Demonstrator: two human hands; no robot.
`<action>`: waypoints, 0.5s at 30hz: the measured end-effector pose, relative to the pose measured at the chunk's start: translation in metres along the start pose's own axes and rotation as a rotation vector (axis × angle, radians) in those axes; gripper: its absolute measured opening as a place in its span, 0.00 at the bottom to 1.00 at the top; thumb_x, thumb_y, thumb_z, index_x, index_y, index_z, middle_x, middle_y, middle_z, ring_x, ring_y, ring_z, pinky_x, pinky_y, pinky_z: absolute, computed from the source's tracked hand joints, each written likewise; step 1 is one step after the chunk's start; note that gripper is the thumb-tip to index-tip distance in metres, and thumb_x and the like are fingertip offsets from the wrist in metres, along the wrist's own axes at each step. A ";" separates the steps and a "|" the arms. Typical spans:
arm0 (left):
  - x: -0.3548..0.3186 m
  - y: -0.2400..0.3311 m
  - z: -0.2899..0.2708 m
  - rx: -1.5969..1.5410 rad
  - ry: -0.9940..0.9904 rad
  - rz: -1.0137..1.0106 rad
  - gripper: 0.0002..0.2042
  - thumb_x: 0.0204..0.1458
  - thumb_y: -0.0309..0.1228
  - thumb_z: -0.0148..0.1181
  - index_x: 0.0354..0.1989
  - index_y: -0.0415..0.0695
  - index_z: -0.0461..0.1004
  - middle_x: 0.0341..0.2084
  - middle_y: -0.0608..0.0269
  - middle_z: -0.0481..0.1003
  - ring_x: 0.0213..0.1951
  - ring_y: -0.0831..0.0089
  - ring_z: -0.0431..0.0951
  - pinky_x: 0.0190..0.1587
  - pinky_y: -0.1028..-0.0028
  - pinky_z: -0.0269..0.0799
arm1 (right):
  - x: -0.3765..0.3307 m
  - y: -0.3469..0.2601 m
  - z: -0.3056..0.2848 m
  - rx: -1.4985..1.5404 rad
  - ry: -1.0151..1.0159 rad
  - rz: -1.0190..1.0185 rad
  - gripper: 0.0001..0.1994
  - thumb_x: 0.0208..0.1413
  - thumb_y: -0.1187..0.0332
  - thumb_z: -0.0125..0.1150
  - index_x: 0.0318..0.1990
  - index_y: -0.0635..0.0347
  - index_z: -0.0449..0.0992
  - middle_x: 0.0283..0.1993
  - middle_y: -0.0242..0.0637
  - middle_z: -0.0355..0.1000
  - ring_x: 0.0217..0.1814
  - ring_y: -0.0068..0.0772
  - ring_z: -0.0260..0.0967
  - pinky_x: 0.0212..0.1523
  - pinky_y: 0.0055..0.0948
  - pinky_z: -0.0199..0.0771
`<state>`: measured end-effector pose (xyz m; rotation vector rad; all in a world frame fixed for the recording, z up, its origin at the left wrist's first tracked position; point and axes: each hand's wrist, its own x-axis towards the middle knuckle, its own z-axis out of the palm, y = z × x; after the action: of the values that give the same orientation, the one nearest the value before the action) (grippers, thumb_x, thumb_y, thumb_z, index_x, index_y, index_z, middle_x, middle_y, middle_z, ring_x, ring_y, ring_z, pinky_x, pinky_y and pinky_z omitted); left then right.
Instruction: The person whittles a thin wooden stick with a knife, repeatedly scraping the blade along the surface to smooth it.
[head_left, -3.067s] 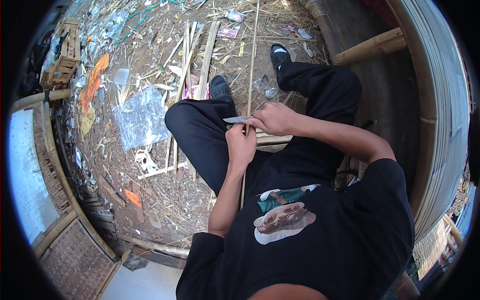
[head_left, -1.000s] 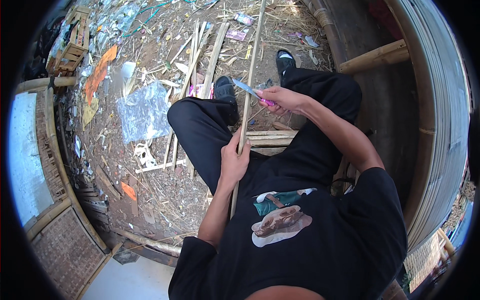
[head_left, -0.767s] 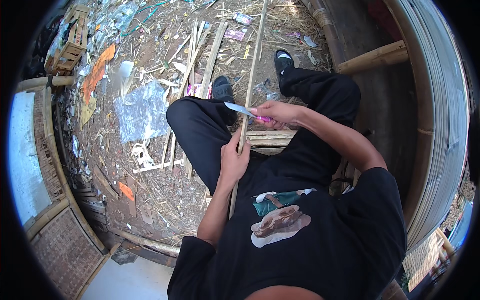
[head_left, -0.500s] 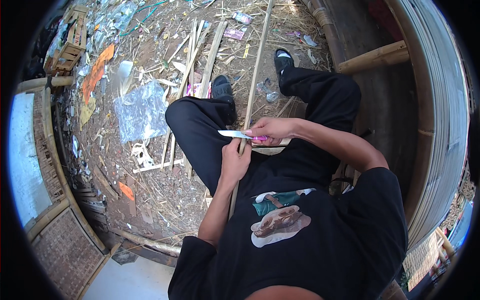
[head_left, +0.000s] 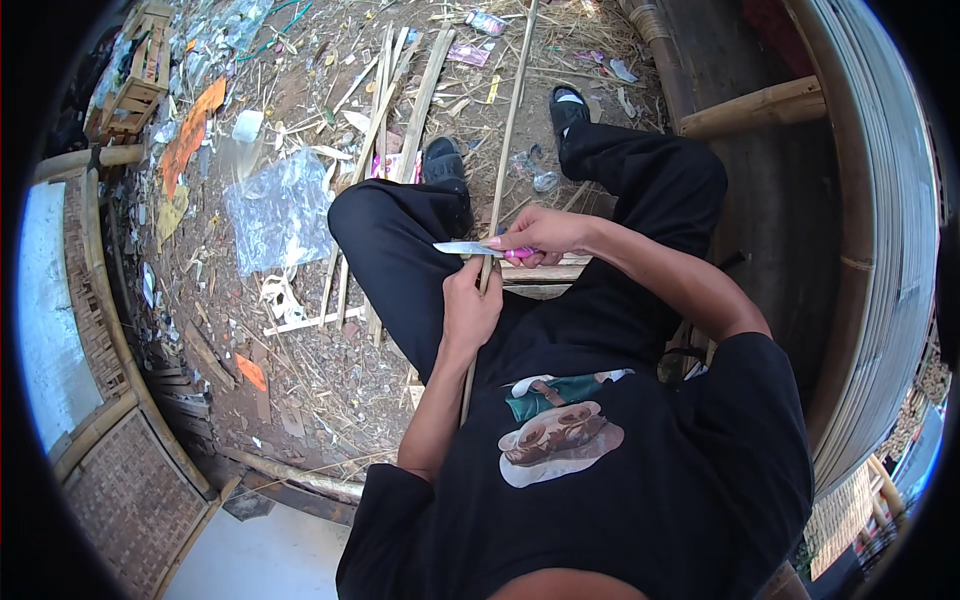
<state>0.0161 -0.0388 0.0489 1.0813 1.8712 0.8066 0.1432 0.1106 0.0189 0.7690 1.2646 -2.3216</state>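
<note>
A long, thin bamboo strip (head_left: 507,150) runs from beyond my feet, between my knees and back toward my waist. My left hand (head_left: 471,306) is closed around it near my lap. Just beyond that, my right hand (head_left: 545,236) grips a knife (head_left: 464,248) by its pink handle. The blade points left and lies across the strip, with its flat side catching the light. My right thumb rests near the base of the blade, close to the strip. Fingers partly hide where blade and strip meet.
Several split bamboo pieces (head_left: 425,105) lie on the littered ground beyond my left foot. A clear plastic sheet (head_left: 280,212) spreads left of my knee. At the far left stands a wooden crate (head_left: 140,80). A bamboo bar (head_left: 755,107) and wall close off the right side.
My right hand and the knife have shifted slightly away from me along the strip. The far part of the strip has swung a little to the left. Both grips stay the same.
</note>
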 end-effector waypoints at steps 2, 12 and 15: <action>0.000 -0.002 0.001 -0.029 0.038 0.052 0.09 0.55 0.23 0.55 0.42 0.33 0.74 0.18 0.54 0.73 0.22 0.80 0.69 0.27 0.73 0.67 | 0.006 0.006 -0.008 0.029 0.063 -0.059 0.24 0.63 0.48 0.53 0.23 0.57 0.71 0.16 0.21 0.58 0.13 0.11 0.48 0.14 0.16 0.42; -0.001 -0.003 0.003 -0.019 -0.007 0.000 0.18 0.55 0.23 0.54 0.55 0.35 0.71 0.25 0.52 0.77 0.28 0.82 0.73 0.34 0.75 0.71 | 0.000 -0.001 -0.011 0.077 0.214 -0.098 0.22 0.64 0.50 0.53 0.23 0.56 0.70 0.15 0.20 0.57 0.13 0.11 0.46 0.14 0.16 0.40; -0.002 0.002 0.001 -0.040 0.027 0.022 0.18 0.55 0.23 0.54 0.55 0.35 0.71 0.24 0.53 0.77 0.28 0.83 0.72 0.33 0.75 0.71 | -0.008 -0.013 -0.040 0.125 0.263 -0.159 0.21 0.65 0.51 0.52 0.23 0.56 0.70 0.15 0.20 0.56 0.14 0.10 0.47 0.14 0.17 0.40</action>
<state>0.0183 -0.0398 0.0504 1.0724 1.8605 0.8719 0.1535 0.1515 0.0147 1.0819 1.3409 -2.5095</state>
